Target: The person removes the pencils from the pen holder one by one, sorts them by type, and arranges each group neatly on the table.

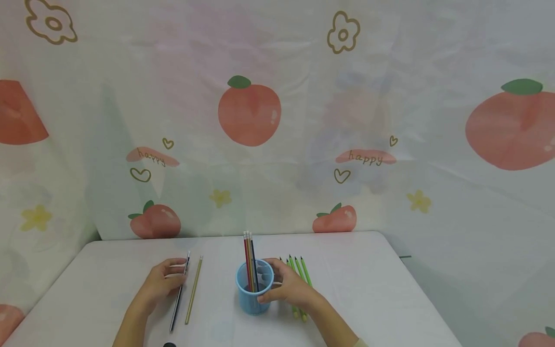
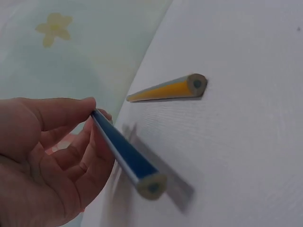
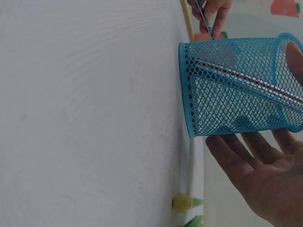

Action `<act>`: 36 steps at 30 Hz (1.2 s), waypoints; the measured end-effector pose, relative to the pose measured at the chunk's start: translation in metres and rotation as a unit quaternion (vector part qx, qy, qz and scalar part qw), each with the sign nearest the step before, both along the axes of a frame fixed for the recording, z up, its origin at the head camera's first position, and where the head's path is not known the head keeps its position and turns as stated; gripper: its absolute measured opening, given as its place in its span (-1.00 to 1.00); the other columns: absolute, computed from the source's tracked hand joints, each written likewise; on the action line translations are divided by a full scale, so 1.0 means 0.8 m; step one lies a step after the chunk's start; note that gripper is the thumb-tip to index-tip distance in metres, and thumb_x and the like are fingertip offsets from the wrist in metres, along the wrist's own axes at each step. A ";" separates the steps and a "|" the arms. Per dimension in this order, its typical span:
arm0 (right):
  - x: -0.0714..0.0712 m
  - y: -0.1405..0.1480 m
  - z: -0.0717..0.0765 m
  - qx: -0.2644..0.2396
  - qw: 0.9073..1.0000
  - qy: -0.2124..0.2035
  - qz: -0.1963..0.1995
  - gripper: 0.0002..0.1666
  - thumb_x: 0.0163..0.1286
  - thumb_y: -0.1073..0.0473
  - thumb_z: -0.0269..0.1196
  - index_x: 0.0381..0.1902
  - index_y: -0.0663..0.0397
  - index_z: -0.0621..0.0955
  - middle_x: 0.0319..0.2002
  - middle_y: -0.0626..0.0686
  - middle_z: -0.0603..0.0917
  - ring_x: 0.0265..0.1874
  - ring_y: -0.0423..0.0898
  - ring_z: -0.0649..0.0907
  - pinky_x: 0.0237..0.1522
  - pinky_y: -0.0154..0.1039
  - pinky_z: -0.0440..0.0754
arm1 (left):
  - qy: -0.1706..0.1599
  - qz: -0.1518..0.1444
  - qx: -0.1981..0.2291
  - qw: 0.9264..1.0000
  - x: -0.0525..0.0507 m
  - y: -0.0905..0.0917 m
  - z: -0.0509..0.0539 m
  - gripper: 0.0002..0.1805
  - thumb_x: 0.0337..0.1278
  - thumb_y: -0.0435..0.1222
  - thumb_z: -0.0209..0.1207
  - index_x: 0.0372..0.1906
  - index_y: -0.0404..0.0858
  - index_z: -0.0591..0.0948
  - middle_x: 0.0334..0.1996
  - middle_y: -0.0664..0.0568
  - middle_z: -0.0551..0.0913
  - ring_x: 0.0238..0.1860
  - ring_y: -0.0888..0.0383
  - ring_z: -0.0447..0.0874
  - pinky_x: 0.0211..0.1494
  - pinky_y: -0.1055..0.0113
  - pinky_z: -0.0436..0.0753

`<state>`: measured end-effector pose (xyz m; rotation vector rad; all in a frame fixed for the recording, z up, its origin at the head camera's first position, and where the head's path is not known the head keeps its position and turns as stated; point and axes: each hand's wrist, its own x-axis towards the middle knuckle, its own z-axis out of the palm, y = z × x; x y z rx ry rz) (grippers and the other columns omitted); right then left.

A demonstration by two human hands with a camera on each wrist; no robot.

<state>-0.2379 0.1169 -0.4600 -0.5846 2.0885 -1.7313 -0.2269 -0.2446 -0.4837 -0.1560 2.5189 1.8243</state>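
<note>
My left hand [image 1: 157,285] pinches a dark blue pencil [image 2: 127,150] between thumb and fingers. In the left wrist view its flat, unsharpened end points toward the camera, and a shadow falls on the table beside it. My right hand [image 1: 291,285] grips a light blue mesh pen cup [image 3: 222,111], thumb on one side and fingers on the other. Several pencils [image 1: 249,262] lean inside the cup, their eraser ends up. A yellow pencil [image 1: 193,291] lies on the table between the left hand and the cup.
Several green pencils [image 1: 306,272] lie right of the cup, partly hidden behind the right hand and forearm. A black round object [image 1: 169,344] shows at the bottom edge of the head view. The white table [image 1: 355,270] meets a fruit-patterned cloth [image 1: 277,193] behind.
</note>
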 end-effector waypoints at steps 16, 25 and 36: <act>-0.002 0.001 -0.003 0.014 1.000 0.003 -0.004 -0.05 0.00 0.20 0.59 0.35 -0.09 0.43 0.27 0.01 0.56 0.32 0.16 0.49 0.32 0.20 0.48 | -0.020 0.023 -0.053 0.998 -0.002 0.008 -0.006 -0.44 0.13 -0.49 0.26 0.27 -0.41 0.45 0.09 -0.36 0.60 -0.19 0.07 0.68 -0.29 0.19 0.72; -0.003 -0.001 -0.006 0.010 1.000 -0.001 -0.002 -0.05 -0.02 0.21 0.60 0.33 -0.10 0.44 0.25 0.00 0.58 0.31 0.15 0.50 0.32 0.19 0.48 | -0.037 0.027 -0.056 0.997 -0.002 0.009 -0.005 -0.47 0.19 -0.46 0.23 0.28 -0.40 0.44 0.10 -0.34 0.60 -0.13 0.05 0.69 -0.23 0.18 0.75; -0.003 -0.001 -0.006 0.012 1.000 0.001 -0.005 -0.05 -0.03 0.21 0.60 0.33 -0.12 0.44 0.24 -0.01 0.58 0.30 0.14 0.51 0.32 0.20 0.48 | 0.009 -0.025 -0.010 1.000 0.007 0.025 0.029 -0.46 0.25 -0.41 0.25 0.33 -0.30 0.44 0.19 -0.30 0.56 0.04 -0.07 0.67 -0.08 0.13 0.77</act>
